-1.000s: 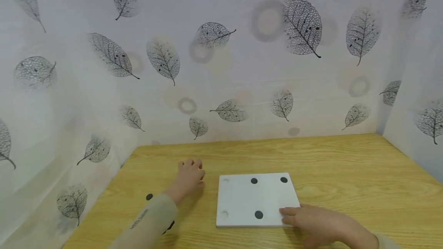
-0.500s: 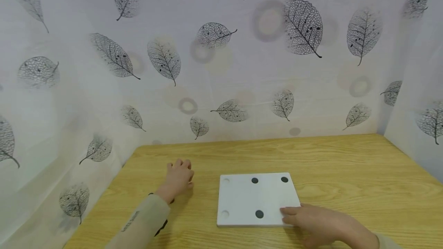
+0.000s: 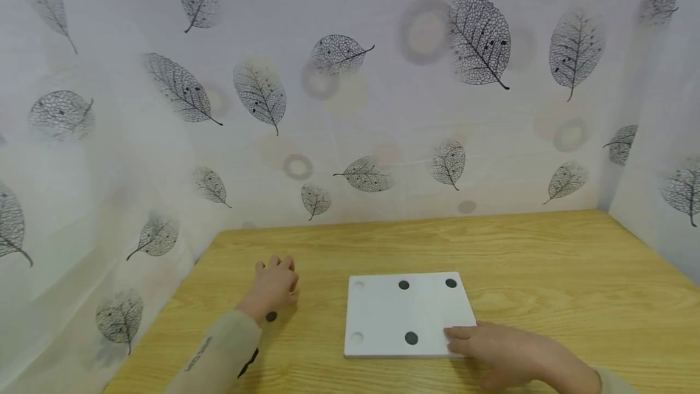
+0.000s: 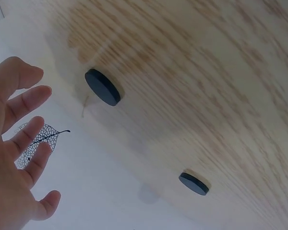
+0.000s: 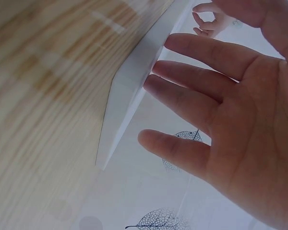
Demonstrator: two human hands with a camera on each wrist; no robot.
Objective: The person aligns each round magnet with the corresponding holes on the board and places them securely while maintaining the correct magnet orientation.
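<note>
A white rectangular board (image 3: 380, 315) lies on the wooden table, with round recesses on its left side and black discs set in others, such as one disc (image 3: 411, 338) at the front. My right hand (image 3: 508, 351) rests its straight fingertips on the board's right edge; the right wrist view shows the fingers (image 5: 192, 91) extended over that edge. Left of the board, my left hand (image 3: 269, 287) hovers above the table with fingers loosely bent, holding nothing. One loose black disc (image 3: 271, 316) shows by its wrist. The left wrist view holds two loose discs, a nearer disc (image 4: 103, 87) and a farther disc (image 4: 194, 184).
The wooden table (image 3: 574, 297) reaches back to a pale curtain (image 3: 383, 108) printed with skeleton leaves, which also hangs on both sides. My left sleeve (image 3: 219, 351) covers part of the table's front left.
My left hand has moved left, away from the board. The loose disc at far left is now hidden by the arm, while one beside the wrist has come into view. The right hand stays put.
</note>
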